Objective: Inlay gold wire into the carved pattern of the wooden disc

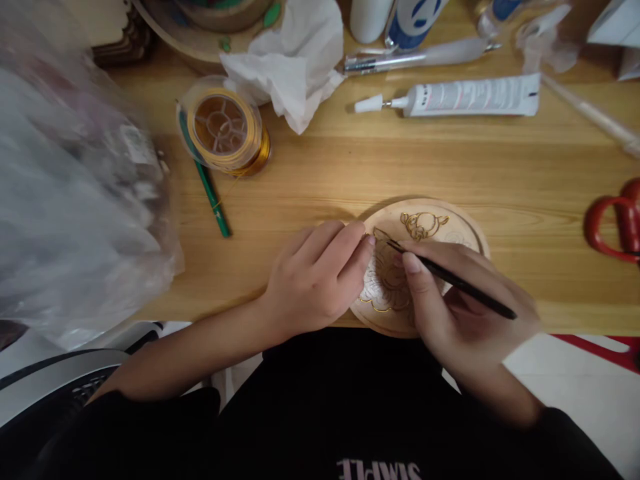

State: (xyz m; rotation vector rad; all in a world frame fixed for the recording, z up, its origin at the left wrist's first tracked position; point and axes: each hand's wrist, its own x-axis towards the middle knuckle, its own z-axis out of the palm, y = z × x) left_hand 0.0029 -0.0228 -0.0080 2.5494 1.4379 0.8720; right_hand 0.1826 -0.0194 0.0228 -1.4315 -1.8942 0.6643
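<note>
A round wooden plate [475,230] lies at the table's front edge. Its face carries pencil-drawn lines and, in places, gold wire [423,227] shaped into a flower-like outline. My right hand [465,300] grips black tweezers [465,288], their tips down near the drawn pattern at the plate's upper left. My left hand [320,273] rests over the plate's left rim, fingers bent and fingertips pressed together close to the tweezer tips. Whatever those fingertips pinch is too small or hidden to make out.
A spool of gold wire [257,157] and a green pen [213,197] are at the left, beside a large plastic bag [75,187]. Behind lie crumpled tissue [300,60], a glue tube [475,97] and a clear pen [420,57]. Red-handled scissors [607,223] sit far right.
</note>
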